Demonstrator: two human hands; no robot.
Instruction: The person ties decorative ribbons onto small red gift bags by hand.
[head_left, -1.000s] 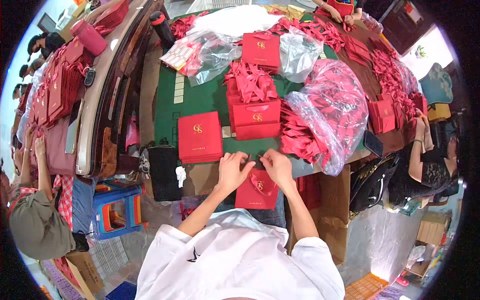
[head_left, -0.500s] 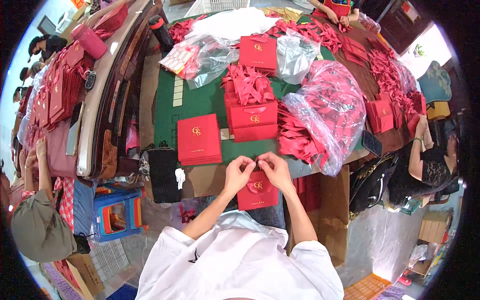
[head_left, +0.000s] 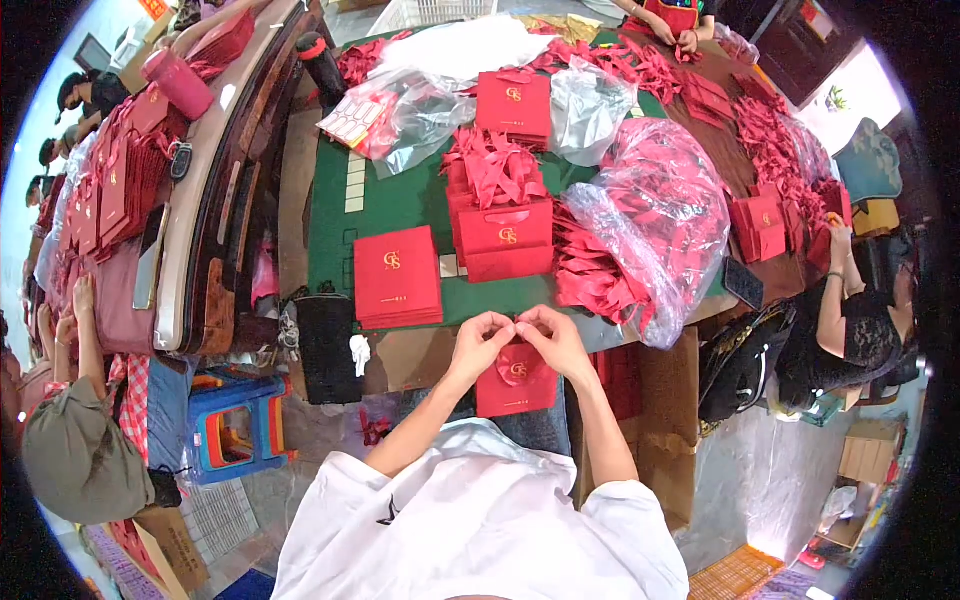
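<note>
A small red paper gift bag (head_left: 517,392) with gold print hangs upright in front of my lap, below the table's near edge. Above its top, my left hand (head_left: 482,345) and my right hand (head_left: 553,342) meet with fingertips pinched together. Both seem closed on the bag's red ribbon, which is mostly hidden by the fingers. Flat red bags (head_left: 397,278) lie stacked on the green mat, ahead and to the left. Straight ahead stand finished-looking red bags (head_left: 507,240) with ribbons heaped on top. To their right, a clear plastic sack (head_left: 668,215) bulges with red ribbons.
Another red bag stack (head_left: 514,105) sits farther back beside clear plastic (head_left: 594,110). A phone (head_left: 743,285) lies at the table's right edge. A black bag (head_left: 330,345) hangs at the near left, a cardboard box (head_left: 668,440) stands below right. Other people work on both sides.
My fingertips have drawn closer together above the bag, which has barely moved. The view has shifted slightly.
</note>
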